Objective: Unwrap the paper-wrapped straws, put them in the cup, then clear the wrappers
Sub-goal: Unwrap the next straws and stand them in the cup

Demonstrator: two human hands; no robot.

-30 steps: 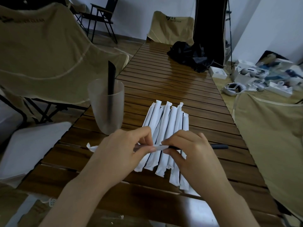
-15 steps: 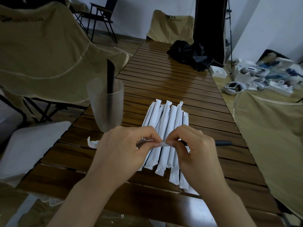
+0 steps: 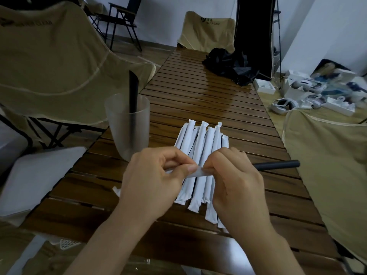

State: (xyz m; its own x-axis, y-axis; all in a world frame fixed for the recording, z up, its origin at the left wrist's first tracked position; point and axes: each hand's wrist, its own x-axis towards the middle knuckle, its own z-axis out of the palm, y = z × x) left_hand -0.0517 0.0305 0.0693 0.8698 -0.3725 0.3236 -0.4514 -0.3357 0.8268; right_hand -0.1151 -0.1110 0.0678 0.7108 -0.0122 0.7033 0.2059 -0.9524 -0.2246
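Step in hand: the person is stripping the paper off one black straw (image 3: 278,165), held crosswise just above the pile of wrapped straws (image 3: 200,161).
Left hand: the left hand (image 3: 156,181) is curled, thumb and forefinger pinching the loose wrapper (image 3: 195,172) at the middle of the straw.
Right hand: the right hand (image 3: 236,179) is curled round the straw, fingertips pressed right up against the left hand's; the bare black end sticks out past its knuckles to the right.
Pose: both wrists come in low from the near edge of the table (image 3: 218,92), knuckles up, the hands meeting over the pile.
Doing it well: I'd say keep the right grip firm on the bare part and draw the paper off leftward along the straw, not sideways, so it slides rather than tears into bits.
Cup: the frosted cup (image 3: 127,126) stands just left of the pile, upright, with one unwrapped straw (image 3: 133,92) in it already.
Wrappers: a crumpled scrap (image 3: 117,191) lies on the table by the left wrist.
Progress: early, I'd judge; most straws are yet wrapped.
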